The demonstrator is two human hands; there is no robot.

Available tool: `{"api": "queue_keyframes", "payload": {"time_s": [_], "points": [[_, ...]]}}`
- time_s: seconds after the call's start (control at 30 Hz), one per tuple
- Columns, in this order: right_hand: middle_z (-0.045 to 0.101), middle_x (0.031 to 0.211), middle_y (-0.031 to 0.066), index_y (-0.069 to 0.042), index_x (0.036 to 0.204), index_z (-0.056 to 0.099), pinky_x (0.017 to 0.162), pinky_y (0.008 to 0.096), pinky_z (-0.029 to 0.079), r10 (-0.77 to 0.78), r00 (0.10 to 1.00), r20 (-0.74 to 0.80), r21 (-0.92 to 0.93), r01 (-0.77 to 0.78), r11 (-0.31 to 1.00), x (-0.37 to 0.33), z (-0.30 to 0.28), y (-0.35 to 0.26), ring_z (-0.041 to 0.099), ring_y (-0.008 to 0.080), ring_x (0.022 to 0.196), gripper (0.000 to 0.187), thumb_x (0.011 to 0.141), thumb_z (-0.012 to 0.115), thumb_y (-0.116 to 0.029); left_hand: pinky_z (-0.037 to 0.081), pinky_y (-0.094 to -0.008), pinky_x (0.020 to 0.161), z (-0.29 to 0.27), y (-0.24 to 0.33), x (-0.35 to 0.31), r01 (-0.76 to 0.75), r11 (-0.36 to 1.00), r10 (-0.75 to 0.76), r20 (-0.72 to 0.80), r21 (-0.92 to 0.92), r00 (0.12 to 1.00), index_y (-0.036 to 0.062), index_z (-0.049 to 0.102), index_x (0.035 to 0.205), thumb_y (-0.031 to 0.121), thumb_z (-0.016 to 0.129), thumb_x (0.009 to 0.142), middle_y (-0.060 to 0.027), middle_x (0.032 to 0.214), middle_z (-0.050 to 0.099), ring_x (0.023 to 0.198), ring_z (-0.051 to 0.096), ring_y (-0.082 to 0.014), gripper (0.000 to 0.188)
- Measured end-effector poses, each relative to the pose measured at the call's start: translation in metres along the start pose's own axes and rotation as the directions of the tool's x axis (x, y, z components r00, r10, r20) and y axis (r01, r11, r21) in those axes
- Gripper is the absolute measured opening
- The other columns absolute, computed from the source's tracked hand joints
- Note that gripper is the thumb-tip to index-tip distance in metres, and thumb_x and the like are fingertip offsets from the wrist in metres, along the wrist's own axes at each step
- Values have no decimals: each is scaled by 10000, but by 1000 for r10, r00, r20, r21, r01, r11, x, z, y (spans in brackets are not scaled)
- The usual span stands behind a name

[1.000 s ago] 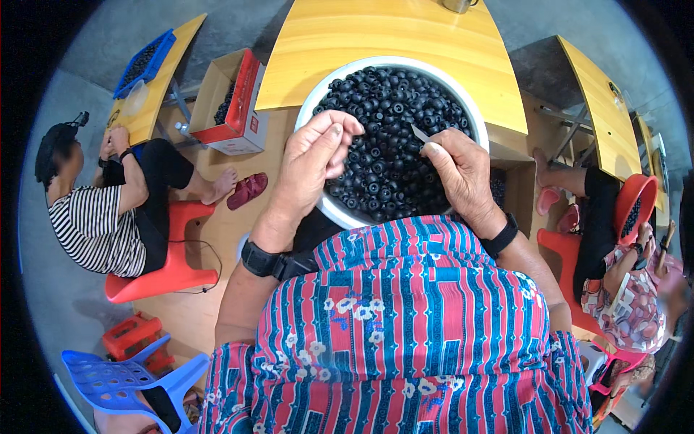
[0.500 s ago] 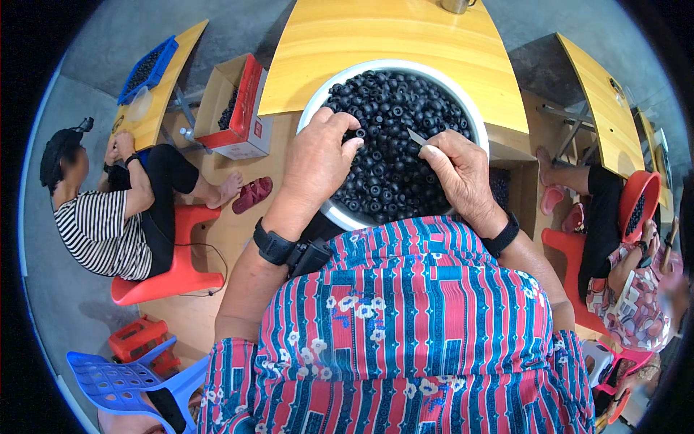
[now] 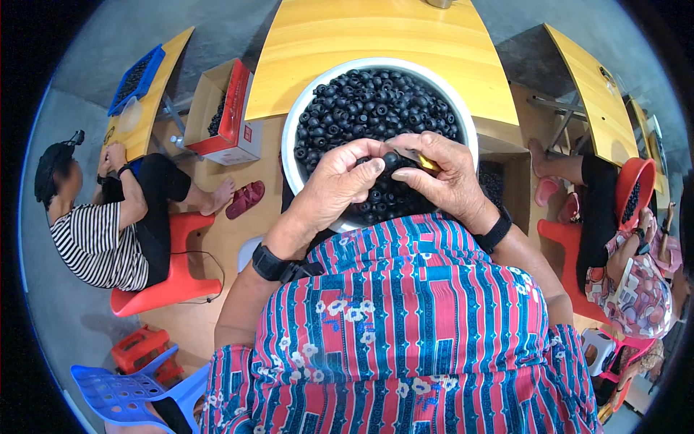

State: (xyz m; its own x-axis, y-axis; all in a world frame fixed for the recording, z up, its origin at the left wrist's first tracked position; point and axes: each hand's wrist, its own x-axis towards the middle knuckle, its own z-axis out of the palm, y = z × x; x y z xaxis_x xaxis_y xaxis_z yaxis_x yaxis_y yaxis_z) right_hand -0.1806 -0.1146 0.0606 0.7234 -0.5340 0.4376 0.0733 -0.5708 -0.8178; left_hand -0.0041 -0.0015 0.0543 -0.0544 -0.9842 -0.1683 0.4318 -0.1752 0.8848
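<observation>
Left hand (image 3: 334, 177) on the job: thumb and forefinger pinch one black round piece (image 3: 391, 159) above the near half of the white basin (image 3: 290, 137), dark pieces (image 3: 376, 101) heaped up toward its far rim. Right hand (image 3: 450, 177) matches it, fingers curled round a small knife (image 3: 429, 164) with a yellowish handle, just beside that piece. Where the edge meets it I can't quite tell; fingers cover most of the blade. Good form here, I'd say: steady pinch, left thumb clear of the blade's line, short controlled strokes, all kept inside the near rim.
</observation>
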Motion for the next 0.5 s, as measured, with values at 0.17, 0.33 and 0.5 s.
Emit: {"api": "queue_keyframes", "payload": {"time_s": [0.17,0.33,0.5], "points": [[686,907,113,-50,1045,687,738,318,520,28,998,51,-58,-25,998,-1,1,5,673,254,828,292,764,757,-93,276,-169,534,-6,-20,4,46,968,-24,90,-248,996,48,523,1198,254,560,995,66,822,464,656,355,-23,292],[682,880,115,-48,1041,688,724,319,521,23,999,37,-20,-22,1000,-1,4,8,673,250,814,287,770,761,-106,285,-170,534,-5,-24,7,40,963,-19,80,-268,997,52,535,1193,257,542,1004,68,845,492,645,352,-21,279],[683,870,110,-52,1027,689,719,320,520,43,997,69,-86,-37,996,-1,2,3,673,249,815,285,761,773,-111,292,-172,535,-6,-27,6,30,969,-6,97,-246,995,59,548,1189,248,532,1009,66,861,511,636,352,-14,262]]}}
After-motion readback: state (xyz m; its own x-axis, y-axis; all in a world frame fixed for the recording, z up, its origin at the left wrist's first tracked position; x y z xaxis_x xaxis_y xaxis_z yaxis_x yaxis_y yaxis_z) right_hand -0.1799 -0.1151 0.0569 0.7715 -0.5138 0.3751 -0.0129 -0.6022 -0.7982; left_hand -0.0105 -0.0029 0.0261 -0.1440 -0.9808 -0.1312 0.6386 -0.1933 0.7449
